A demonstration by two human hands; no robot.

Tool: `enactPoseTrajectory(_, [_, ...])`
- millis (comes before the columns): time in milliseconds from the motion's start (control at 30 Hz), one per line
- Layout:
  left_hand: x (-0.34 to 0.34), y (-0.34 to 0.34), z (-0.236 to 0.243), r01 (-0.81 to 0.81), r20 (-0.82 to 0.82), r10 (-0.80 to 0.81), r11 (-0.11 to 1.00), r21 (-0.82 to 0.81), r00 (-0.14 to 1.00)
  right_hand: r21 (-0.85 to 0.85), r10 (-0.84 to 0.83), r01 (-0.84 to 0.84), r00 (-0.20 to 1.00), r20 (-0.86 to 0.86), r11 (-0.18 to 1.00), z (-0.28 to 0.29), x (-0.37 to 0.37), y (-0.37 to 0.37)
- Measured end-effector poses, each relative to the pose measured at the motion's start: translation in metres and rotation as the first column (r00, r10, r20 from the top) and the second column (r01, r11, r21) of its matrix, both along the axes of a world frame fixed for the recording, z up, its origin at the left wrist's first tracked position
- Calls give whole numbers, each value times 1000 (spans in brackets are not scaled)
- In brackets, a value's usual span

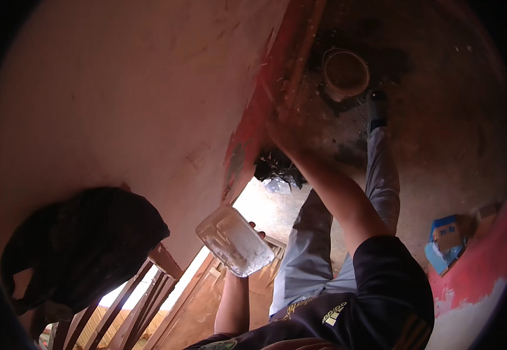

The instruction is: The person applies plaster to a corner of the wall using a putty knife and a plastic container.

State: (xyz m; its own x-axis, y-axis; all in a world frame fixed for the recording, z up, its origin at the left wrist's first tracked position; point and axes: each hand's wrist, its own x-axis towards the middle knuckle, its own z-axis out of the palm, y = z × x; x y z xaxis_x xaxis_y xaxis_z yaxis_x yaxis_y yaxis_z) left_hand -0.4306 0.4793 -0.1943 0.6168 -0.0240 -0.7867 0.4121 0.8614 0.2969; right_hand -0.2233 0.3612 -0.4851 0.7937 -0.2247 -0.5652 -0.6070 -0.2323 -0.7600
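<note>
My left hand (257,230) grips a rectangular clear plastic container (233,239) from underneath, its fingertips showing past the far right edge. The container is tilted, with whitish smears inside. My right arm stretches forward to the red painted band (243,131) low on the wall. There my right hand (278,129) is dark and smeared by motion, so its fingers and anything in them cannot be made out.
A bucket (347,73) stands on the dark, stained floor ahead, beside my outstretched foot. Black cloth (84,245) hangs over a wooden slatted railing (128,303) at left. Dark debris (280,166) lies at the wall's end. A blue-and-brown box (445,242) lies at right.
</note>
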Motion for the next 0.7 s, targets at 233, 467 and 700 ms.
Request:
enactPoseTrajectory(233, [16, -13, -20, 40, 23, -38, 996, -86, 999, 210, -213, 144, 908, 361, 967, -46, 97, -38])
enactPoseTrajectory(467, [19, -17, 0, -82, -138, 75, 995, -48, 988, -79, 250, -237, 903, 350, 968, 6, -7, -19])
enactPoseTrajectory(700, [14, -21, -8, -40, 35, 46, 987, -154, 998, 343, -175, 60, 933, 314, 937, -8, 98, -39])
